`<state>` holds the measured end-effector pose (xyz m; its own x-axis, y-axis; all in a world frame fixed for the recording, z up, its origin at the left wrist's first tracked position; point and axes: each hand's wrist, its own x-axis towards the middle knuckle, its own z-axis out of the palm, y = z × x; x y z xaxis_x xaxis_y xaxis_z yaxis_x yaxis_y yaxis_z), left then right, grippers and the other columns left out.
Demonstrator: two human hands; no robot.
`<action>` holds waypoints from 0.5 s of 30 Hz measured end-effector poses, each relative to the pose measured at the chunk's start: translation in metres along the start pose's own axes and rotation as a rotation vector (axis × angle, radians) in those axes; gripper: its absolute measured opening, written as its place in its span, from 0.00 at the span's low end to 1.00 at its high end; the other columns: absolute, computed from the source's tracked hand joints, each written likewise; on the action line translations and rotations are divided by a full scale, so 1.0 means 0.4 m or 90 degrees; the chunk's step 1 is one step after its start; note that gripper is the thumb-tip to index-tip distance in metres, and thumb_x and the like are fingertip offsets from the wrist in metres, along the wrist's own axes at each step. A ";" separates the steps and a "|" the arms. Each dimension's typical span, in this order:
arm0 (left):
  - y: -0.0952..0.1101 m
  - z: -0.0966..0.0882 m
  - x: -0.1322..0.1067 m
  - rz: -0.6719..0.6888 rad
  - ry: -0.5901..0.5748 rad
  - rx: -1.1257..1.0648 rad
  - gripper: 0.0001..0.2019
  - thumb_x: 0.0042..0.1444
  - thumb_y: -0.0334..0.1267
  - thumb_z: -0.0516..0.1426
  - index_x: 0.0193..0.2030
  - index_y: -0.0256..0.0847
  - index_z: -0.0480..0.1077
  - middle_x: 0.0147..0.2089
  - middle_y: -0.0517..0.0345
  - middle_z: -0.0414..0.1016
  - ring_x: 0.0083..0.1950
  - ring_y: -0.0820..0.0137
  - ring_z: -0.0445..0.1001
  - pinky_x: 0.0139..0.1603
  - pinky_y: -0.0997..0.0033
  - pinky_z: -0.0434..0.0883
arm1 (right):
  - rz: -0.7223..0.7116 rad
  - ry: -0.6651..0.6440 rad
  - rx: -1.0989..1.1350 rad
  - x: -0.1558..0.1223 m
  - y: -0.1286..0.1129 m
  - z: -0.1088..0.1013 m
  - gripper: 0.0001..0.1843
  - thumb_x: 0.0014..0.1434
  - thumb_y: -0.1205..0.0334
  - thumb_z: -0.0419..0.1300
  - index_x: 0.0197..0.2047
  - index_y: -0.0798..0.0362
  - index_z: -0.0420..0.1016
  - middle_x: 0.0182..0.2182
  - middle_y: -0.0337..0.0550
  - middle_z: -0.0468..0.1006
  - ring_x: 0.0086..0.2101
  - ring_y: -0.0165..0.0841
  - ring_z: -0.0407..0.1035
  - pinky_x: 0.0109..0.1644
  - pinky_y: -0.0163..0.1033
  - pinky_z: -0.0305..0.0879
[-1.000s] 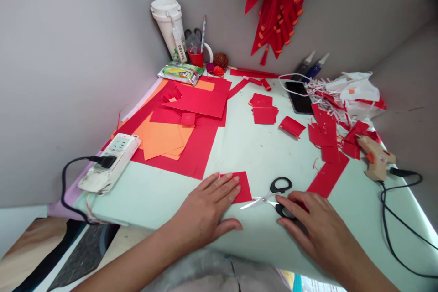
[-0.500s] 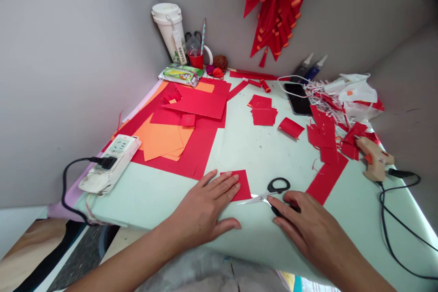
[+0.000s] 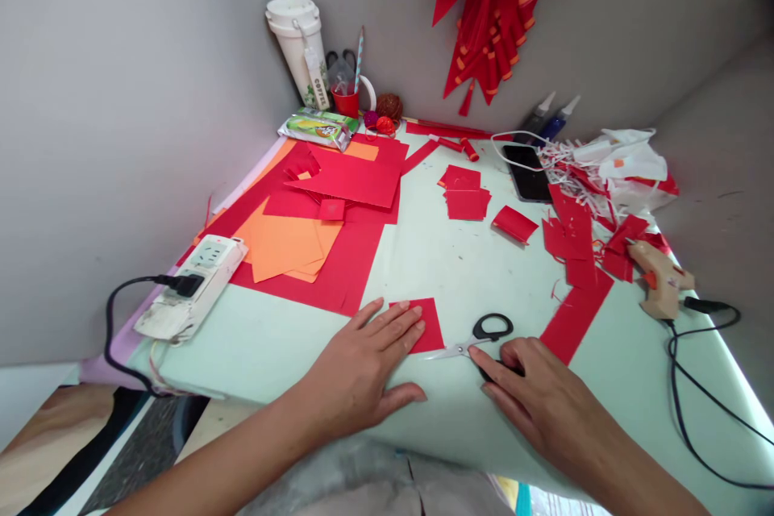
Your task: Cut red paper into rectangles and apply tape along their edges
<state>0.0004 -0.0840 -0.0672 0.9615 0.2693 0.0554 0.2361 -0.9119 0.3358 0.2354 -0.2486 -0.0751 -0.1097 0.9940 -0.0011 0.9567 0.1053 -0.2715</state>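
Note:
My left hand (image 3: 368, 359) lies flat with its fingers stretched over a small red paper square (image 3: 433, 326), pressing it against the table. Part of the square is hidden under the fingers. A pair of scissors (image 3: 460, 350) with black handles rests at the square's near right corner, blades pointing left along its lower edge. My right hand (image 3: 523, 383) is closed around the lower handle of the scissors, index finger reaching towards the pivot. The upper handle loop lies free on the table.
Red and orange paper sheets (image 3: 287, 246) overlap at left, near a power strip (image 3: 202, 282). Cut red pieces (image 3: 468, 205) and a curled one (image 3: 514, 224) lie centrally. A phone (image 3: 526, 173), red scraps (image 3: 572, 242) and a glue gun (image 3: 662, 282) with its cable occupy the right.
The scissor blades look a little closer together, and my right hand has shifted slightly left. My left hand stays flat on the red square.

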 end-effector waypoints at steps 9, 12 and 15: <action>0.000 -0.003 0.001 -0.004 0.007 -0.024 0.33 0.62 0.56 0.52 0.67 0.39 0.57 0.68 0.47 0.61 0.69 0.57 0.57 0.70 0.50 0.52 | -0.016 0.031 -0.036 0.003 -0.004 0.003 0.20 0.67 0.63 0.50 0.60 0.49 0.68 0.35 0.49 0.69 0.34 0.38 0.65 0.36 0.41 0.66; 0.001 -0.002 0.002 -0.003 0.016 -0.021 0.33 0.61 0.56 0.53 0.67 0.39 0.57 0.68 0.47 0.61 0.69 0.57 0.58 0.69 0.50 0.53 | -0.030 0.038 -0.072 0.001 -0.006 0.010 0.21 0.66 0.64 0.50 0.60 0.48 0.69 0.35 0.49 0.71 0.34 0.38 0.66 0.36 0.41 0.65; 0.001 -0.002 0.002 -0.002 0.016 -0.020 0.33 0.61 0.56 0.53 0.67 0.39 0.58 0.67 0.46 0.62 0.69 0.56 0.59 0.69 0.50 0.53 | -0.027 0.036 -0.094 -0.005 -0.009 0.018 0.21 0.66 0.67 0.49 0.60 0.47 0.68 0.35 0.49 0.71 0.33 0.39 0.66 0.35 0.42 0.64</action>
<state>0.0011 -0.0839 -0.0665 0.9569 0.2798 0.0779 0.2337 -0.9009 0.3657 0.2305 -0.2513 -0.0810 -0.1387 0.9883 0.0628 0.9812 0.1458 -0.1262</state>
